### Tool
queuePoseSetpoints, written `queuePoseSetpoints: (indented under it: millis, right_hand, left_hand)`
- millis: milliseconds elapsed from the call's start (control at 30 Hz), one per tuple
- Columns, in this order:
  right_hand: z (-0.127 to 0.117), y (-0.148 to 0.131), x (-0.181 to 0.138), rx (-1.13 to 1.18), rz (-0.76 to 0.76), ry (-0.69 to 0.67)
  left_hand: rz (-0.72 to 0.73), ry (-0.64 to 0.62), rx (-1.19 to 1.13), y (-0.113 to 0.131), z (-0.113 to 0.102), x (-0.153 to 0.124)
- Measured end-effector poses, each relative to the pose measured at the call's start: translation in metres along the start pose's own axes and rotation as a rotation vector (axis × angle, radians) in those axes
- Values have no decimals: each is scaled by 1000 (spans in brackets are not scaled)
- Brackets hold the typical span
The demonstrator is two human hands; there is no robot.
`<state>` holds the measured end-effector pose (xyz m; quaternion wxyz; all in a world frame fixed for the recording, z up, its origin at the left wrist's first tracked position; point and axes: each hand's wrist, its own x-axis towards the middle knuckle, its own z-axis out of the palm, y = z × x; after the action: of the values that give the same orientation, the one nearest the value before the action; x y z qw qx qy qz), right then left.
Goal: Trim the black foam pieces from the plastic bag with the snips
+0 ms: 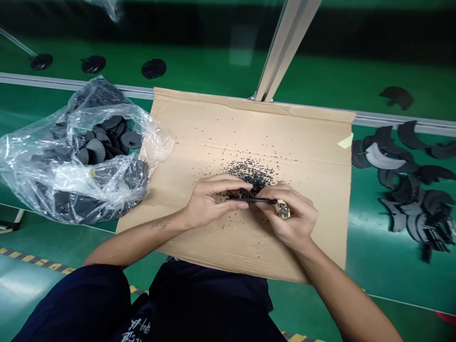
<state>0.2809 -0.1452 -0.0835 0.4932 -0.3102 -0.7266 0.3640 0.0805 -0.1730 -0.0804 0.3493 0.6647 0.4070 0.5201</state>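
Observation:
My left hand (210, 199) pinches a thin black plastic part (245, 194), seen edge-on, between thumb and fingers. Closed around a small tool (283, 209) with a shiny gold-coloured end, my right hand (292, 213) meets the part from the right. The tool's working end is hidden by the fingers, so its exact kind cannot be made out. Just beyond both hands, a heap of tiny black scraps (254, 173) lies on a cardboard sheet (199, 237), with loose bits scattered around it.
At left, a clear plastic bag (74, 175) lies open around several black discs (96, 149). Curved black pieces (413, 185) are piled on the green table (374, 266) at right. A metal post (285, 52) rises behind the cardboard, and more black discs (154, 69) lie beyond the rail.

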Motion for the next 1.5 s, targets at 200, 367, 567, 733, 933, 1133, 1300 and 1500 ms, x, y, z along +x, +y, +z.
queuePoseSetpoints:
  millis: [200,367,567,733,933,1133,1300,1500]
  right_hand:
    - [1,5,-3,-52,-99,-57]
    - [-1,6,-2,-79,-102,-83]
    - [0,6,-4,-63,-89,-113]
    - [0,-1,-1,16,63,-62]
    - [-1,-7,6,188,218,-135]
    - [0,-7,4,193,199,-158]
    - [0,-4,2,148,93,-145]
    - [2,-5,2,27,72,-68]
  left_hand:
    - [135,-22,122,1,-6,1]
    - [197,-41,176,3,-10,2]
    - [212,-37,199,4,-11,1]
    - [83,-144,1,3,-16,6]
    - [-146,-225,-334,0,-17,9]
    - [-157,-203,-314,-2,-10,2]
    - [-108,-211,-208,0,-8,1]
    - [-132,-272,-203,1,-5,1]
